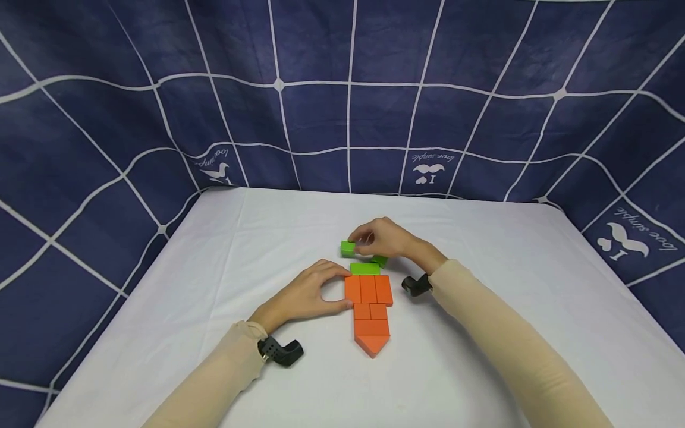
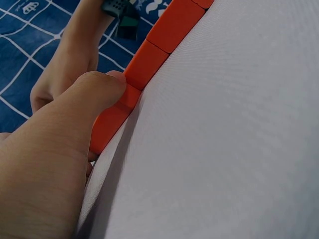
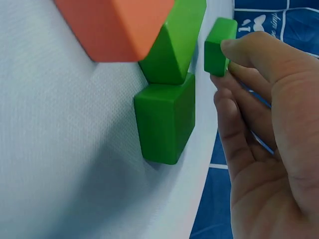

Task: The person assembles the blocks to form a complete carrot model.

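Note:
Thumb and fingers of my left hand point(image 1: 305, 291) bracket the left block of a row of three long orange blocks point(image 1: 368, 289), at its two ends. In the left wrist view the thumb lies against an orange block point(image 2: 112, 122). My right hand point(image 1: 387, 239) pinches a small green block point(image 3: 217, 47) between thumb and fingertips, beyond the row. Lying flat against the row's far end is a green block point(image 1: 365, 268). Another green block point(image 1: 380, 260) sits behind its right end, partly under the right hand in the head view.
Nearer me, two small orange blocks point(image 1: 370, 311), an orange rectangle point(image 1: 371, 327) and a pointed orange piece point(image 1: 373, 345) continue the arrangement. A white cloth point(image 1: 455, 380) covers the table; a dark blue curtain with white lines point(image 1: 321, 119) hangs behind it.

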A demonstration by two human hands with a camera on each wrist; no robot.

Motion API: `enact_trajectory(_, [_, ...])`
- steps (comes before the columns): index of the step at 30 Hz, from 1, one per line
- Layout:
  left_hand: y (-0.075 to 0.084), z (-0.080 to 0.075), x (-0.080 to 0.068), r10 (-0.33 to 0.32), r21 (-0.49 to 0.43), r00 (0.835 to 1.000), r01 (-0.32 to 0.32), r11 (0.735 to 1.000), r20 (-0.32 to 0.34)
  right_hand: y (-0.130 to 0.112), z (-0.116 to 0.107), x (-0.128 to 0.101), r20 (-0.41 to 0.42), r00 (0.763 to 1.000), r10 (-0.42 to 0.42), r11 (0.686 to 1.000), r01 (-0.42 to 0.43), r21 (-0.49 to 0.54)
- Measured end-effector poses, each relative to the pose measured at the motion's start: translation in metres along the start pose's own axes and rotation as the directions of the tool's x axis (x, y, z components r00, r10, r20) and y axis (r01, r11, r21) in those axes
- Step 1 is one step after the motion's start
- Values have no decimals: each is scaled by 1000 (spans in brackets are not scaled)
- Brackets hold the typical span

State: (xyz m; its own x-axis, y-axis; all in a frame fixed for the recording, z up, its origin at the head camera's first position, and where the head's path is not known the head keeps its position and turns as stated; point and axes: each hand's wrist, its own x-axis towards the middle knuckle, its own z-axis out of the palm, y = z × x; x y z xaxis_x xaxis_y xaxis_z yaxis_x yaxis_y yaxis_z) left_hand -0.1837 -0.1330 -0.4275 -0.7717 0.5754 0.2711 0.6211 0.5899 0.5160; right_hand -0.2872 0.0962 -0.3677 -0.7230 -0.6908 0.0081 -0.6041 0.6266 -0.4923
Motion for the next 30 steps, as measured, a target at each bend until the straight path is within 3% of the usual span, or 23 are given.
enact_trajectory(9, [0, -1, -1, 1, -7, 1000, -1, 1000, -1, -5, 3, 0, 114, 991, -66, 998, 68, -17])
enact_trajectory(20, [0, 1, 1, 1, -5, 1000, -1, 1000, 18, -7, 3, -6, 125, 990, -72, 997, 75, -16])
enact_trajectory(25, [1, -1, 2, 5, -13, 1000, -4, 1000, 16, -6, -2, -11, 86, 992, -98, 995, 99, -5])
enact_trajectory(30, [0, -2, 2, 2, -5, 1000, -2, 1000, 5, 1, -8, -29, -15, 992, -124, 992, 124, 5])
